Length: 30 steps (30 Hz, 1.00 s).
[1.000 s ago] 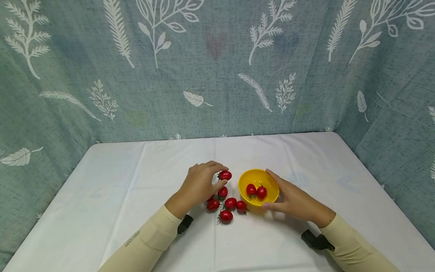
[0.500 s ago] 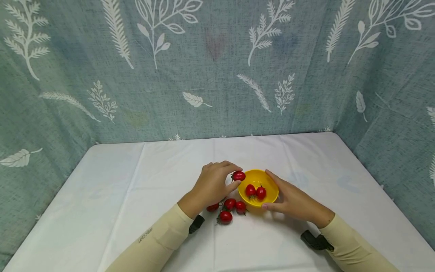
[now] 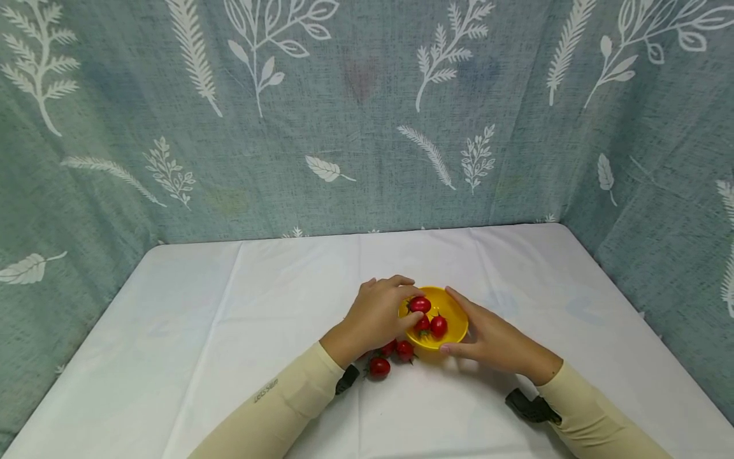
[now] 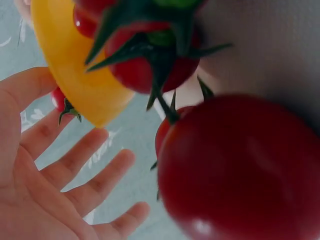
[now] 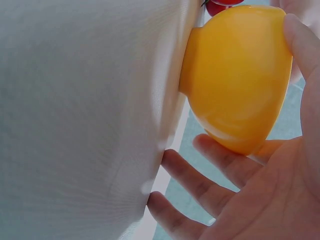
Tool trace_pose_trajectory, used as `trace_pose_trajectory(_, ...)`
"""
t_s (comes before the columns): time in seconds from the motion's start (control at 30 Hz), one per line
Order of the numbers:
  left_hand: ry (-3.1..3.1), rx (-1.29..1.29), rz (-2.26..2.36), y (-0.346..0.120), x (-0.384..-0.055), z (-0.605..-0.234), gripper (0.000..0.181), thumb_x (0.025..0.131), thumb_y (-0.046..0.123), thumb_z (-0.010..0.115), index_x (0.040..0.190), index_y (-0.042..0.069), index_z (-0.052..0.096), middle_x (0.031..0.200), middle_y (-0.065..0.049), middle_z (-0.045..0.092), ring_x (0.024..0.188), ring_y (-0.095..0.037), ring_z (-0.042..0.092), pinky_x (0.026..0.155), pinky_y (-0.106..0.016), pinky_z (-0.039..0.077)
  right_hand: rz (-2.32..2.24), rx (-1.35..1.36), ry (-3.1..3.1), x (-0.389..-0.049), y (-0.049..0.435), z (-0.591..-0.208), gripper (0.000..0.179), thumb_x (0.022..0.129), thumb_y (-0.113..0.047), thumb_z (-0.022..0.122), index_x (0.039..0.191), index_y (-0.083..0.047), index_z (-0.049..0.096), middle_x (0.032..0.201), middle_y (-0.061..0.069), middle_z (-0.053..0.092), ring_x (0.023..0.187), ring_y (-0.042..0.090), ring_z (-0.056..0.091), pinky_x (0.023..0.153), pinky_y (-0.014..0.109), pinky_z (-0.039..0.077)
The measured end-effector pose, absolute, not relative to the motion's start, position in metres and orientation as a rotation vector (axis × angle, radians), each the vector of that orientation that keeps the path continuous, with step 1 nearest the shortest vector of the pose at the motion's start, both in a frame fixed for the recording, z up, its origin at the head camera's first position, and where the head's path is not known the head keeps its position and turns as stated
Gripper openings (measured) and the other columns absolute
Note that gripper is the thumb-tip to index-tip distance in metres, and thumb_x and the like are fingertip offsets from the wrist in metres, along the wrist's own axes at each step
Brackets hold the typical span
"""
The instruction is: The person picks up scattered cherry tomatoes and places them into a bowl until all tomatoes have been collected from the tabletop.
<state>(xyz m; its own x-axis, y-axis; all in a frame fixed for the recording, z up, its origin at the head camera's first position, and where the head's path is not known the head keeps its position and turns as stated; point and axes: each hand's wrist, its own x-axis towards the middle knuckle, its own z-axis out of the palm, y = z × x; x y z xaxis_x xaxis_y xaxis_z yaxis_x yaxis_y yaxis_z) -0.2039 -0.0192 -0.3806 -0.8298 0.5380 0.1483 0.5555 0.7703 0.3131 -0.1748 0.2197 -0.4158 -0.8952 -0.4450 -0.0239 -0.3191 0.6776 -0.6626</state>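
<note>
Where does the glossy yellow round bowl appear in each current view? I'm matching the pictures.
Head: the glossy yellow round bowl is right of and below centre.
Left wrist: the bowl is at upper left, cut off by the top edge.
Right wrist: the bowl is at upper right.
Shared landmark: red oval tomatoes beside it.

Head view's bright and even, soft shadows by the forearms point(image 3: 596, 408) on the white surface point(image 3: 143, 357). Left wrist cam's dimmer, closest tomato point(image 4: 240, 165) kinda blurry with a little glare spot low down.
</note>
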Motion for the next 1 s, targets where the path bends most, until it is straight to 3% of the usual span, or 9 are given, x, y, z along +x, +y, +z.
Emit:
trace_pose_trajectory(0.4, -2.928, -0.959, -0.508, -0.009, -0.205, -0.389, 0.034, 0.093, 0.041, 0.068, 0.122, 0.024, 0.072, 0.136, -0.004, 0.062, 0.117, -0.023, 0.063, 0.101, -0.048, 0.048, -1.023, -0.620, 2.697, -0.173, 0.220, -0.414, 0.108, 0.083, -0.055, 0.075, 0.160, -0.008, 0.016, 0.162, 0.012, 0.033, 0.144, 0.034, 0.041, 0.114, 0.056, 0.036)
trace_pose_trajectory(1.0, -2.945, -0.948, -0.526, -0.003, -0.207, -0.395, 0.034, 0.093, 0.041, 0.068, 0.122, 0.023, 0.072, 0.136, -0.005, 0.061, 0.118, -0.023, 0.063, 0.099, -0.049, 0.049, -1.014, -0.620, 2.722, -0.173, 0.221, -0.415, 0.107, 0.083, -0.054, 0.075, 0.160, -0.007, 0.017, 0.160, 0.014, 0.035, 0.143, 0.036, 0.042, 0.114, 0.059, 0.036)
